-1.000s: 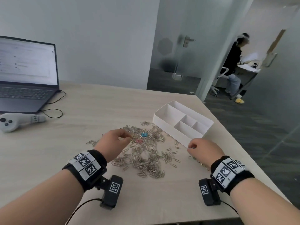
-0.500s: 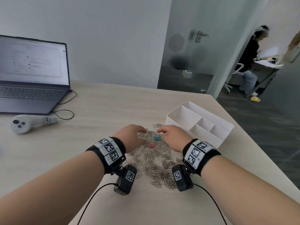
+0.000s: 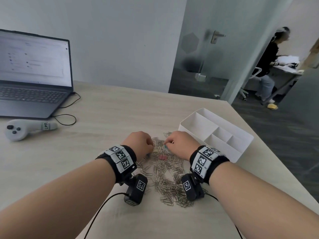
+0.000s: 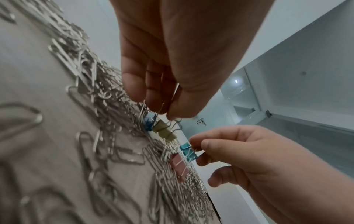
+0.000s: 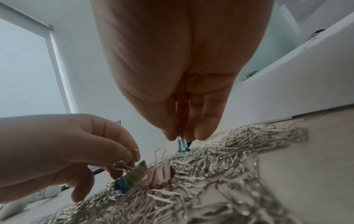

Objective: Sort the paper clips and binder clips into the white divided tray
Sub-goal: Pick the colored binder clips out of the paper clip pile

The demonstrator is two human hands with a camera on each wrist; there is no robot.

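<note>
**Both hands go for binder clips first as sorting begins**

On a pale wooden table (image 3: 107, 111), beside a laptop (image 3: 32, 75) and a grey controller (image 3: 19, 129) at far left, a person's left hand (image 3: 139, 143) pinches the wire handle of a yellow binder clip (image 4: 164, 130), with a dark blue binder clip (image 4: 148, 123) touching it; whether that one is gripped too cannot be told. Between the hands, a pink binder clip (image 3: 162, 157) lies on the heap of paper clips (image 3: 167, 183). The right hand (image 3: 179, 144) pinches a light blue binder clip (image 4: 188, 152) by its wire loops. Just right of the heap stands the white divided tray (image 3: 241, 149), its visible compartments holding nothing. The binder clips look light and rigid, best lifted by their handles; the thin, slick paper clips likely tangle and suit gathering in small bunches.
</note>
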